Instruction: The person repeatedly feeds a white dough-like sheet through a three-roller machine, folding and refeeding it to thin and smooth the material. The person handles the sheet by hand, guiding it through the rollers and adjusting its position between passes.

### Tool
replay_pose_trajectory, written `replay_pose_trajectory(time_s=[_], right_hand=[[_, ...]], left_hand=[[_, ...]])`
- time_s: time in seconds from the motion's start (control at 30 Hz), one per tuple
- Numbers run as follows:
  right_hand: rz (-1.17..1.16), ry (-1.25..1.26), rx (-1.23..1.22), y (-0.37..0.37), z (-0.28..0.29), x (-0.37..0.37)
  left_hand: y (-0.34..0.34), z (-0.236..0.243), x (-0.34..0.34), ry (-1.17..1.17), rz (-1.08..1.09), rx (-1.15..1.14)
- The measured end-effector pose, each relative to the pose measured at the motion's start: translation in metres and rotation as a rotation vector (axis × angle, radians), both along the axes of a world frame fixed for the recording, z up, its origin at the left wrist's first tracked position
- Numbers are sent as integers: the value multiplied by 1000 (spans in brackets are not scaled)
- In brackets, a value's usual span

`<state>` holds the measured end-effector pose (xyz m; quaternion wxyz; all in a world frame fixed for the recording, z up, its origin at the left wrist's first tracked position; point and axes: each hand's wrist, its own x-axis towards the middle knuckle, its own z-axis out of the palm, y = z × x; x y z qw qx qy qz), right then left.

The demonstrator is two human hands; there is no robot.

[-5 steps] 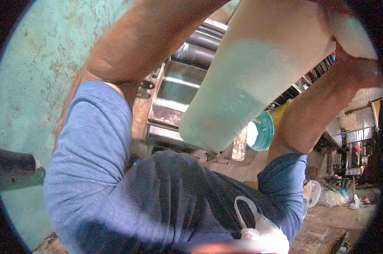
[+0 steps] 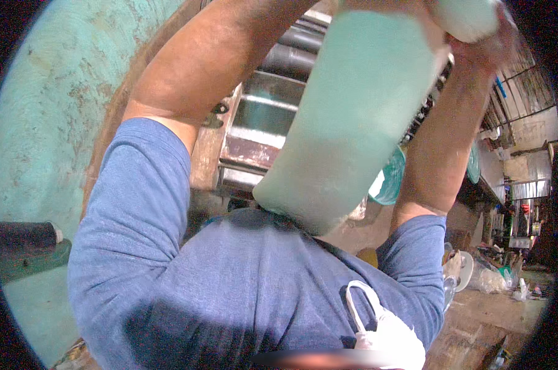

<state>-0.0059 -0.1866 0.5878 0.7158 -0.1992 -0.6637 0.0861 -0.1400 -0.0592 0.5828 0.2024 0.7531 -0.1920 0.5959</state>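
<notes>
A long, wide piece of translucent pale green plastic (image 2: 365,105), like a bag or sheet, hangs in front of my chest. Its rounded lower end comes down close to my shirt. My right hand (image 2: 485,46) is raised at the upper right, blurred, with its fingers closed around the plastic beside a bunched part. My left arm reaches up to the top edge, and only a thin strip of what looks like my left hand (image 2: 384,5) shows above the plastic. Its fingers are cut off, so I cannot see its grip.
Behind the plastic is a machine with dark and shiny metal rollers (image 2: 288,61) and a wooden side post (image 2: 208,148). A teal bucket (image 2: 393,176) stands beyond my right arm. A green wall (image 2: 45,111) rises at left, near a dark cylinder (image 2: 23,239). Clutter lies at right.
The plastic has shifted, and its lower end has come down closer to my chest. My right hand and forearm have moved a little left and up.
</notes>
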Motion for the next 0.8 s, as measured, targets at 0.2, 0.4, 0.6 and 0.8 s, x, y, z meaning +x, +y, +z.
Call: replay_pose_trajectory(time_s=[0.2,0.4,0.6,0.8], right_hand=[[-77,519,-661,36,-110,42],[-471,482,-1244,-66,-339,-19],[-176,719,-2029,-186,-488,-131],[-171,83,-2126,-163,-454,-17]], left_hand=[[55,-118,49,580,-321,-485],[-32,-316,-68,1111,-75,-661],[-119,-495,-194,1797,-230,-1492],[-67,-434,-156,2057,33,-442]])
